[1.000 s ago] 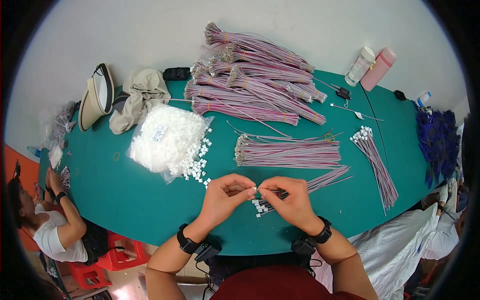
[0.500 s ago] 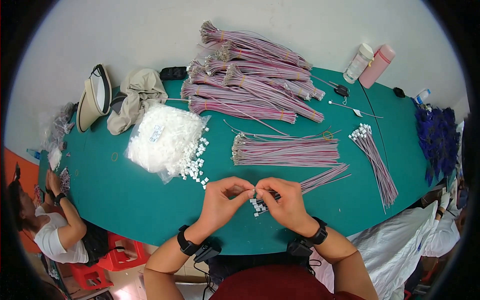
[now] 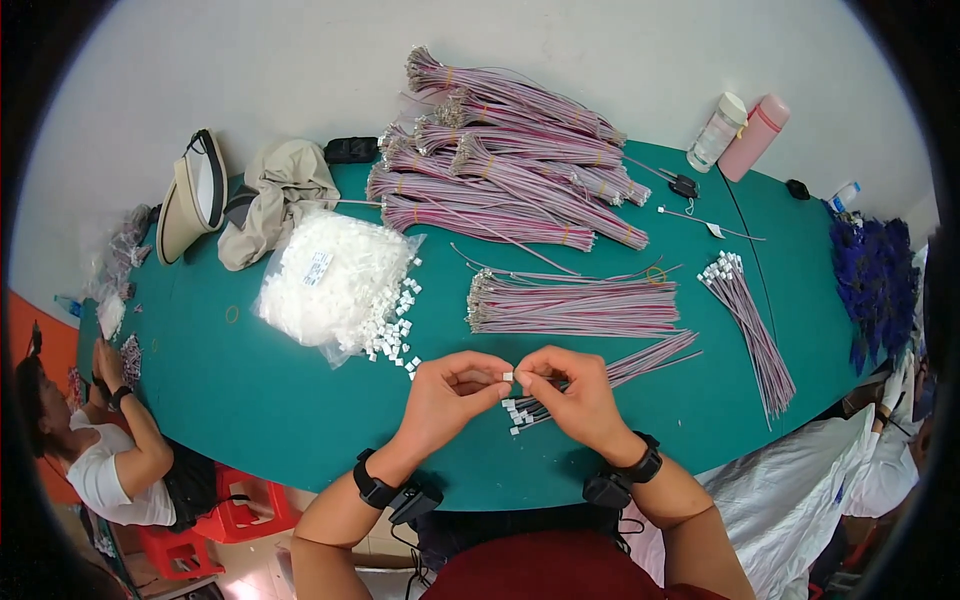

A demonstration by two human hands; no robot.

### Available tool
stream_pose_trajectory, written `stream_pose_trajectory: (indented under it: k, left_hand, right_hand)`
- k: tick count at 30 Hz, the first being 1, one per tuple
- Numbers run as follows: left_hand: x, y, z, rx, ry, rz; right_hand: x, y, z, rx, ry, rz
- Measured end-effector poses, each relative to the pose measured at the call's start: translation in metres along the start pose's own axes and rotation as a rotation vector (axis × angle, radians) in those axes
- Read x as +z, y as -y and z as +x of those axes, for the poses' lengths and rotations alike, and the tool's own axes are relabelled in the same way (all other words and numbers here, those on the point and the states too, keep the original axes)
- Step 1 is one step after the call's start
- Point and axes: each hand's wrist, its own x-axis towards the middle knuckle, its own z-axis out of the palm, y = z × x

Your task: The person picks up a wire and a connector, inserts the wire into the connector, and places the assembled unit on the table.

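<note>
A green table (image 3: pixel 250 400) with a curved near edge stands against a pale wall (image 3: pixel 300 60); grey-and-pink wire bundles (image 3: pixel 510 190) heap along its far edge; the white connector (image 3: pixel 508 377) is small and blocky; it is toward the near edge, pinched between thumb and forefinger of the left hand (image 3: pixel 445 398); thumb and forefinger of the right hand (image 3: pixel 578 393) press together just beside it, on what I cannot tell.

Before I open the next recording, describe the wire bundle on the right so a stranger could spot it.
On the green table, look right of the right hand. A slim wire bundle lies there apart; unlike the crosswise wires mid-table, it slants steeply, white connectors clustered at its far end.
</note>
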Motion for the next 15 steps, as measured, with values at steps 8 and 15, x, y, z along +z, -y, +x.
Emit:
stream_pose_trajectory:
  k: [8,15]
  left_hand:
    - [-0.006,0.013,0.001,-0.05,0.03,0.098]
    - [0.0,0.004,0.001,-0.042,0.129,0.471]
  right_hand:
    - [-0.011,0.015,0.002,-0.013,0.123,-0.335]
    - [-0.034,-0.009,0.019,-0.397,-0.154,-0.833]
